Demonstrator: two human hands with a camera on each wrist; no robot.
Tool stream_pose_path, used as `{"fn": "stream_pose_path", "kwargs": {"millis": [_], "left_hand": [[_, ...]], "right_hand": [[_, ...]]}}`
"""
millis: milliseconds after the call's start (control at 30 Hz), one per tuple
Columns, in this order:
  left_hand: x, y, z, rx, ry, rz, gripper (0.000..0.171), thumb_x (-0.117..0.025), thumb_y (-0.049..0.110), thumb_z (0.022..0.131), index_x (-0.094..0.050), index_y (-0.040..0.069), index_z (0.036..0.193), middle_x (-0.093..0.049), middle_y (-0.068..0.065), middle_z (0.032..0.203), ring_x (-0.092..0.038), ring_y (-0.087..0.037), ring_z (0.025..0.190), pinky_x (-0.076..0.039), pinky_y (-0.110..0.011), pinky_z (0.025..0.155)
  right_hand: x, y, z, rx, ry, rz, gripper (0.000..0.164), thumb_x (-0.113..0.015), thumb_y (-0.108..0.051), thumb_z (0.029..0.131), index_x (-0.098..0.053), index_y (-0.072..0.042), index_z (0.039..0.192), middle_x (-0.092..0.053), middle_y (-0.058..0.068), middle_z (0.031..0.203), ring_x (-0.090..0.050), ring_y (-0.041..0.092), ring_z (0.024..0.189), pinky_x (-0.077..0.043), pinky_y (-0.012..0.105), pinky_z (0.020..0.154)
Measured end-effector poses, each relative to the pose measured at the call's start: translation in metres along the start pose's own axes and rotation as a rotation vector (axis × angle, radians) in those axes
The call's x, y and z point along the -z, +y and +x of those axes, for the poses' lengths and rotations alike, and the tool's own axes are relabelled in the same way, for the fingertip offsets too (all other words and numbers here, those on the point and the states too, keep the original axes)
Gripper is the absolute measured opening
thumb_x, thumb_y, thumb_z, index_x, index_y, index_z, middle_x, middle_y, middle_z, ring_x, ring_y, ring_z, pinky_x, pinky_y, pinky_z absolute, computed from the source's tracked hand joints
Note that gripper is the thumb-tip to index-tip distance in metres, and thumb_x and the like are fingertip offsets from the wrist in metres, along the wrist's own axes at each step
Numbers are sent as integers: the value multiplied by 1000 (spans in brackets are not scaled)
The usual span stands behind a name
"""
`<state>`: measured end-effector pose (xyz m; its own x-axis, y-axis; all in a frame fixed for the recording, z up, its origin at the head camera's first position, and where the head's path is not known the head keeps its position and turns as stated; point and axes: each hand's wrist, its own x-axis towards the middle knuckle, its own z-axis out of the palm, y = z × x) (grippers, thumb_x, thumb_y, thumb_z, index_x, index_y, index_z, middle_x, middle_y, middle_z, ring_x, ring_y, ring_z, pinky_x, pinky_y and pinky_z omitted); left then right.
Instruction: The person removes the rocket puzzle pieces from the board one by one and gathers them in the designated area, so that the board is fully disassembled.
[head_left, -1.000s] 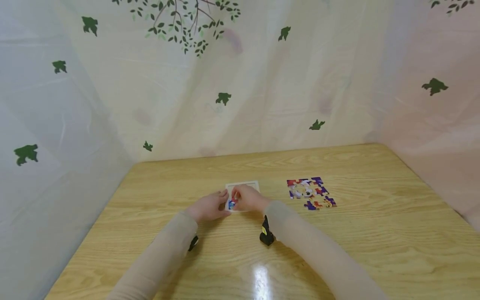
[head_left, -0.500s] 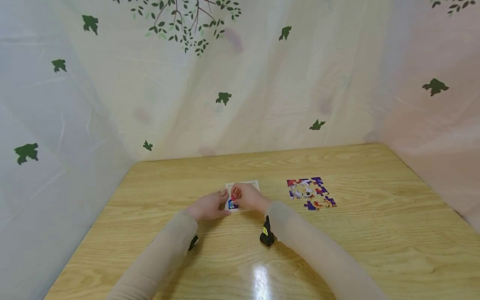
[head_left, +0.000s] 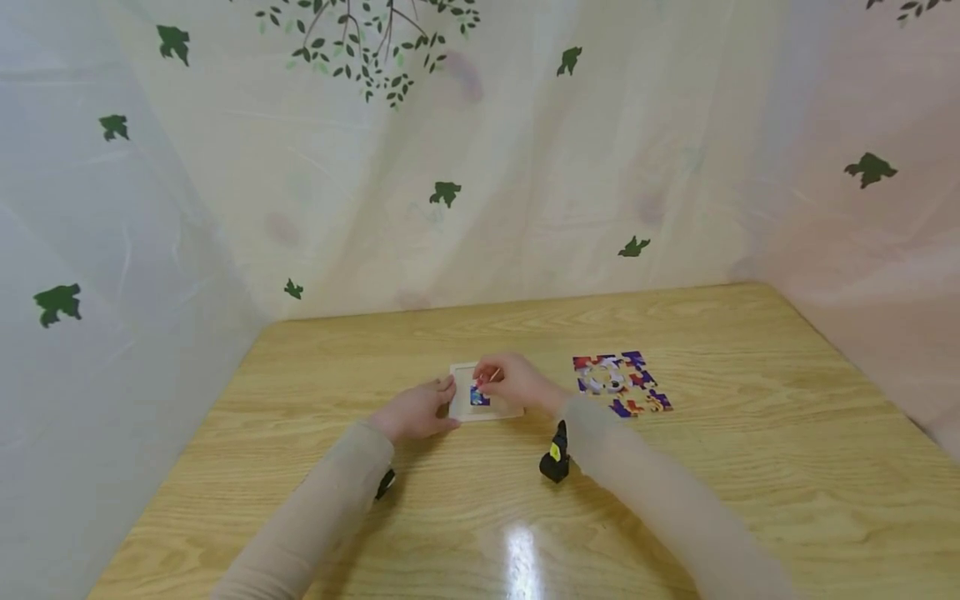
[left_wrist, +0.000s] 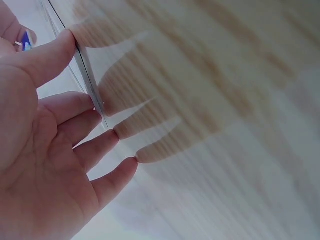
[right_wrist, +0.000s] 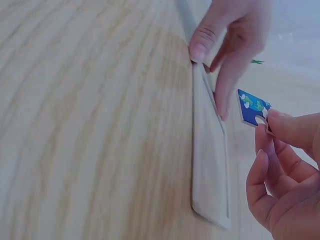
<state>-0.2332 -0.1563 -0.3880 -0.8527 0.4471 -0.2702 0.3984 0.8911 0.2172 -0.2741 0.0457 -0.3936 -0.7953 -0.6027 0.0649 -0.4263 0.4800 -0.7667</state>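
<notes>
My right hand (head_left: pixel 517 382) pinches a blue jigsaw puzzle piece (right_wrist: pixel 252 108) between thumb and fingertips. The piece has a straight-edged corner, a rounded notch and a green and white picture. It is held up over a pale, shallow puzzle tray (head_left: pixel 491 416) that lies flat on the table. At the tray's left side, my left hand (head_left: pixel 415 411) touches the rim with fairly straight fingers. In the left wrist view, its thumb (left_wrist: pixel 55 55) and nearer fingers meet the tray's edge while the other fingertips rest on the table.
To the right of the tray lies a partly joined jigsaw (head_left: pixel 602 379) in purple, red and white. Both stand on a wood-grain table (head_left: pixel 375 358), with a leaf-printed curtain (head_left: pixel 517 208) hanging behind it. A black wrist camera (head_left: pixel 555 460) sits under the right wrist.
The right hand has lifted the blue puzzle piece from the tray's near left corner and moved a little to the right. The left hand stays at the tray's left edge.
</notes>
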Motion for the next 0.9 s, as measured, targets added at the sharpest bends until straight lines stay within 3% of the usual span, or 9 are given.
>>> {"fn": "stream_pose_path", "kwargs": {"millis": [233, 500, 900], "left_hand": [[0, -1, 0, 28, -22, 11, 69, -58, 37, 93, -32, -1, 145, -28, -15, 153, -28, -34, 141, -25, -43, 115], [4, -1, -2, -28, -19, 23, 68, -57, 34, 94, -32, -6, 143, -28, -21, 152, -29, -39, 139, -27, -45, 114], [3, -2, 0, -22, -29, 18, 70, -57, 36, 94, -31, -5, 144, -28, -20, 152, -28, -39, 139, -26, -46, 114]], "right_hand": [[27, 4, -18, -30, -3, 22, 16, -65, -10, 89, -66, -5, 104, -63, 5, 90, -60, 13, 79, -49, 25, 69], [63, 20, -47, -42, -12, 12, 14, -67, -11, 88, -64, -4, 99, -62, 6, 88, -59, 13, 76, -48, 27, 67], [93, 55, -85, -56, -66, -120, 10, -70, -9, 85, -65, -7, 93, -63, 3, 85, -57, 13, 74, -50, 27, 66]]}}
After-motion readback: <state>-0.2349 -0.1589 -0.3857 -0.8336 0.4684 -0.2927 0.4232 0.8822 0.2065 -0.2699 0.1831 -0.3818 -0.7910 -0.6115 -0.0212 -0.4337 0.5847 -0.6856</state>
